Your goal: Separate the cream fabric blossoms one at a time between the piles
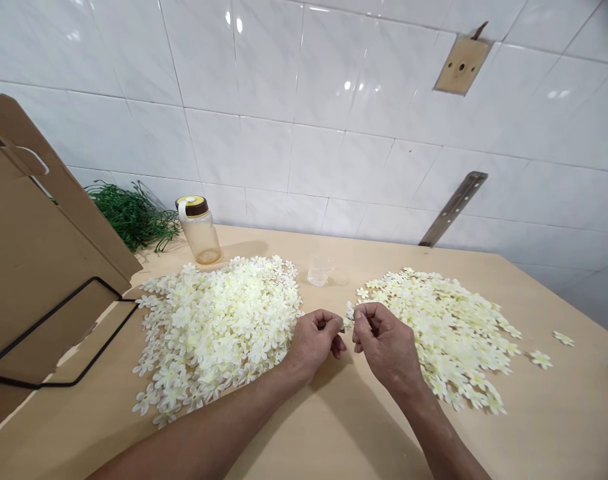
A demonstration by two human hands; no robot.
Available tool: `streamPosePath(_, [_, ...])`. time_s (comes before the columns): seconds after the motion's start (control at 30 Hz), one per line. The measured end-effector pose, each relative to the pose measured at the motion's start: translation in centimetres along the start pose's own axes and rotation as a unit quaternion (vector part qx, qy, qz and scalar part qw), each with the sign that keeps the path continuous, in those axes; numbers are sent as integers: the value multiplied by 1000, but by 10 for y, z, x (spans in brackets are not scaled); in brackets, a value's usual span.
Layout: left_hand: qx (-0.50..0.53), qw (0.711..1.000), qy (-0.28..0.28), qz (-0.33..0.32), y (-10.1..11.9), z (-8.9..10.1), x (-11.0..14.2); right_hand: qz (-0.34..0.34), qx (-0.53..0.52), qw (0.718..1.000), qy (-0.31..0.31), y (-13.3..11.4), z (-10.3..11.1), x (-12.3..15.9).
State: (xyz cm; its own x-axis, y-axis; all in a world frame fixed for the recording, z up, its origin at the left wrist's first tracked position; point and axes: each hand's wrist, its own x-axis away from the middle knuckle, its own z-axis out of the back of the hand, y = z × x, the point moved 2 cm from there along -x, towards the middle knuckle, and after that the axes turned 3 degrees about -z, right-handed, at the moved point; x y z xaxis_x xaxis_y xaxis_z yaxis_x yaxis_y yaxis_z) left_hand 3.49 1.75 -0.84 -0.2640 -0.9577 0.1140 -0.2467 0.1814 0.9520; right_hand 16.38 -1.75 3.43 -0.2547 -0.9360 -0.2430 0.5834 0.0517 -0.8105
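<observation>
A small whitish artificial flower [349,312] is held up between my two hands, over the gap between two flower piles. My left hand [315,339] is closed in a pinch at the flower's left side. From the right, my right hand [388,343] pinches the same flower with thumb and forefinger; the fingers partly cover it. Beside my left hand spreads a thick pile of white and pale yellow flowers [224,320]. A flatter pile of similar flowers [454,327] lies just beyond my right hand. Behind the hands stands a small clear cup [319,272].
A brown-capped bottle [201,233] stands behind the left pile, near green artificial stems [129,213]. A cardboard box [49,253] and a black wire frame [84,380] take up the left side. A metal bracket [453,208] leans at the tiled wall. Two loose flowers [541,359] lie far right.
</observation>
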Motion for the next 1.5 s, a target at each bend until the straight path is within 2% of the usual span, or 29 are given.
streamPosePath(0.1, [27,1000,10,11,3,1,-1,8,41,999,1,6,5,-2])
streamPosePath(0.23, [64,998,-5,22,6,2,0,23,69,997,-13,10,7,-4])
streamPosePath(0.57, [139,988,-57,45,7,0,-1,3,10,998,-68,-1,4,-1])
streamPosePath(0.8, [73,996,-52,21,7,2,-1,32,93,995,18,7,11,-6])
streamPosePath(1.03, [-82,996,-16,-33,6,3,4,43,108,993,9,4,11,-4])
streamPosePath(1.5, [-100,994,-11,-50,1,0,3,41,104,994,-1,8,7,-4])
